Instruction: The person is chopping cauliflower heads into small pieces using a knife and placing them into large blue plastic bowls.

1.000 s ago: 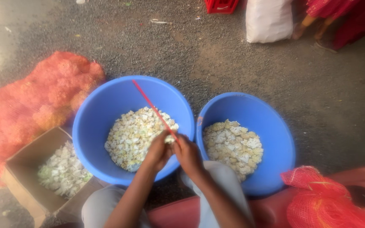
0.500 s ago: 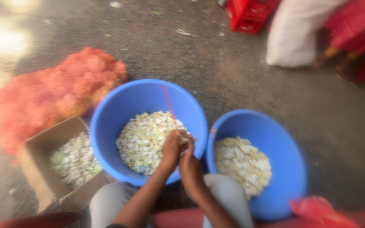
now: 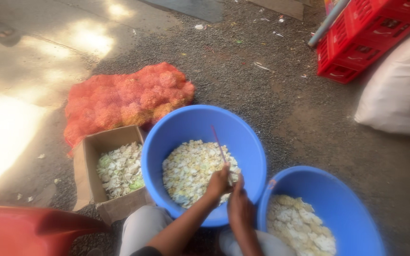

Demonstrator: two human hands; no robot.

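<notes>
The left hand (image 3: 218,184) and the right hand (image 3: 239,205) meet over the near rim of the large blue tub (image 3: 167,137) in the lower centre of the frame. The left-hand fingers are curled narrow around the lower end of a thin red stick (image 3: 218,145), which slants up and to the left over the tub contents. The right-hand fingers are drawn together just beside the left hand; whether they pinch a piece cannot be told, since blur hides the fingertips.

The large tub holds a layer of pale, yellowish-white pieces (image 3: 188,168) that covers its floor but lies well below the rim. A second blue tub (image 3: 357,194) at the lower right holds a similar layer of white pieces (image 3: 300,225).

A cardboard box (image 3: 85,178) at the lower left, touching the large tub, contains whitish-green scraps (image 3: 119,168). An orange net sack (image 3: 124,99), full and lying on its side, sits in the centre left, behind the box.

Judged from these quantities, the work is partly advanced: both tubs carry processed material, yet the sack appears full, so a substantial share remains. A red crate (image 3: 366,38) and a white sack (image 3: 399,90) occupy the upper right.
</notes>
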